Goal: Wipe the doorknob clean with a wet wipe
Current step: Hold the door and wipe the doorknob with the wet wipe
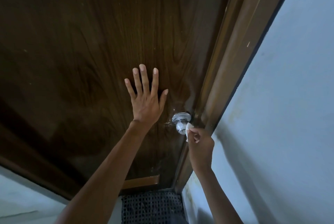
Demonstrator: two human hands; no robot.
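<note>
A round silver doorknob (181, 124) sticks out of the dark brown wooden door (90, 43), close to its right edge. My right hand (200, 141) pinches a small white wet wipe (188, 129) and holds it against the knob's right side. My left hand (146, 97) lies flat on the door panel just left of and above the knob, fingers straight and spread.
The brown door frame (235, 61) runs beside the door's right edge, with a pale blue wall (289, 115) beyond it. A dark perforated mat (151, 205) lies on the floor at the door's foot. Another pale wall (21, 202) shows at lower left.
</note>
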